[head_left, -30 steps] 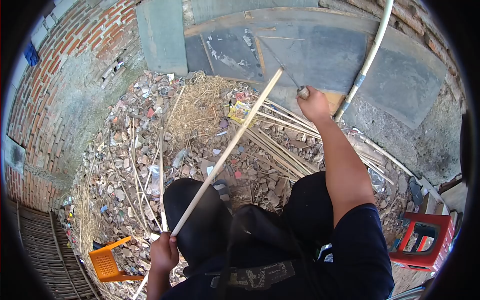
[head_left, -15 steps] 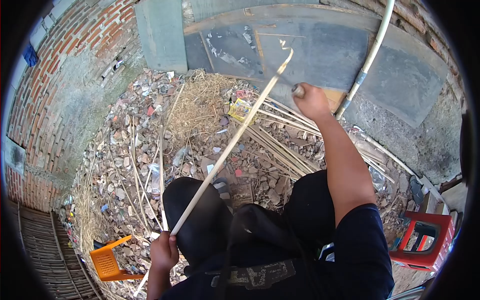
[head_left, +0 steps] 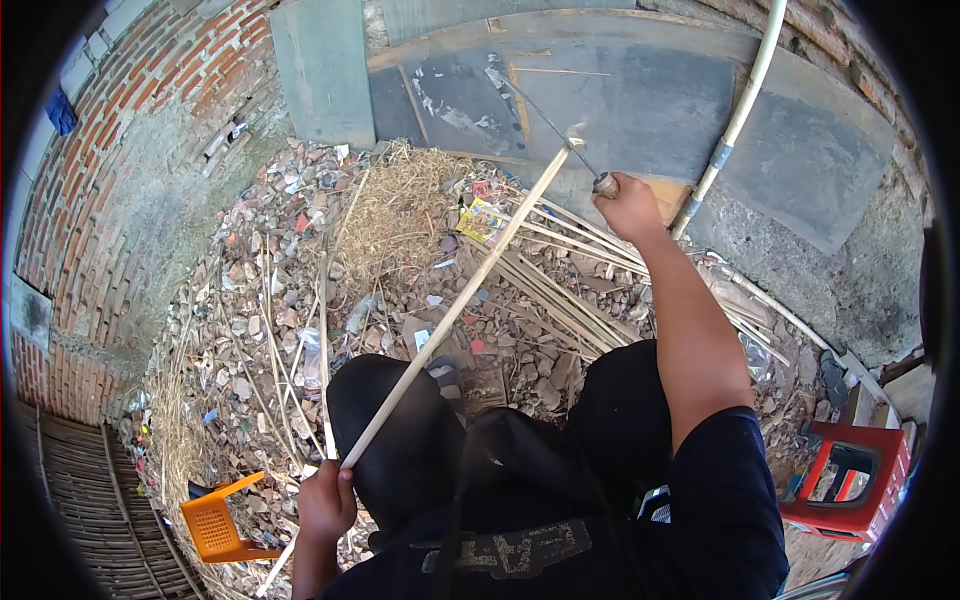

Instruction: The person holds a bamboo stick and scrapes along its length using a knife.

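My left hand (head_left: 328, 500) is closed around the lower end of a long pale bamboo strip (head_left: 470, 285). The strip slants up and to the right across my left knee, its far end raised in front of the grey panels. In my right fist (head_left: 632, 208) is the round handle of a long, thin-bladed knife (head_left: 548, 122). Its dark blade points up and left and passes by the strip's far tip, where a small pale shaving shows. I cannot tell whether blade and strip touch.
Several bamboo strips (head_left: 560, 300) lie on the rubble between my knees and the panels (head_left: 640, 90). Dry shavings (head_left: 395, 205) are heaped at the left. An orange plastic stool (head_left: 215, 525) is at lower left, a red one (head_left: 850, 480) at right. A pipe (head_left: 745, 110) stands against the wall.
The blade, blurred across the strip's upper end before, now shows clearly beyond its tip. The long curled shaving there has shrunk to a small bit. My left hand has barely moved.
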The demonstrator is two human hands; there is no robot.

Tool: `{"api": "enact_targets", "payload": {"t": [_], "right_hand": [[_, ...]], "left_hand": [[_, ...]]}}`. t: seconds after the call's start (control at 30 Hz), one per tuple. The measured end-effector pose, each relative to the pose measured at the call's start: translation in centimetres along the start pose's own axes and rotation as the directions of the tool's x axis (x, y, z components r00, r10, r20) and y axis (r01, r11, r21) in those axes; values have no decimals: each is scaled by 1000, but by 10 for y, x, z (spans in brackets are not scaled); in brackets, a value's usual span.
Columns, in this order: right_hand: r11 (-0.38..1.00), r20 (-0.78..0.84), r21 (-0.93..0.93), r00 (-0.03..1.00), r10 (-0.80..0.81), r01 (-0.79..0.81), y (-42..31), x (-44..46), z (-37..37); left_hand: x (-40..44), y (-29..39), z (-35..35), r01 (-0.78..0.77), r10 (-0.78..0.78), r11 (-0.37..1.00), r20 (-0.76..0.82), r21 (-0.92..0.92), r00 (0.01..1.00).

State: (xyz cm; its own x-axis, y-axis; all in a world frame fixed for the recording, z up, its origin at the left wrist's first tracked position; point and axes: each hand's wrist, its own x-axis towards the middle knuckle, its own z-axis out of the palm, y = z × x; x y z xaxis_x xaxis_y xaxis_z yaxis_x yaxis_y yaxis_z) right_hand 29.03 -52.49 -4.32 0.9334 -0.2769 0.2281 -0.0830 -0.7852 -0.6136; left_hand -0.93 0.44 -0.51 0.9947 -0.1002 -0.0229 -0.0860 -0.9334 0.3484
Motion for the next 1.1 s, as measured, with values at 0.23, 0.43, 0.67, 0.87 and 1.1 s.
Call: {"api": "enact_targets", "payload": {"t": [0.23,0.43,0.67,0.87,1.1], "right_hand": [[997,101,46,992,-72,68,-11,-7,-23],[993,5,79,996,85,-85,18,3,-1],[984,74,161,993,-89,77,8,-3,-6],[956,-69,292,997,39,-17,26,9,21],[301,161,923,952,261,-239,-15,-1,-9]], "left_hand": [[2,-2,2,-30,29,999,-14,-15,999],[1,-7,-1,-22,22,1000,1,7,1000],[3,-8,3,-61,63,994,21,-93,998],[2,-3,0,-41,43,994,13,-99,999],[-1,-6,1,-36,41,996,-66,82,997]]}}
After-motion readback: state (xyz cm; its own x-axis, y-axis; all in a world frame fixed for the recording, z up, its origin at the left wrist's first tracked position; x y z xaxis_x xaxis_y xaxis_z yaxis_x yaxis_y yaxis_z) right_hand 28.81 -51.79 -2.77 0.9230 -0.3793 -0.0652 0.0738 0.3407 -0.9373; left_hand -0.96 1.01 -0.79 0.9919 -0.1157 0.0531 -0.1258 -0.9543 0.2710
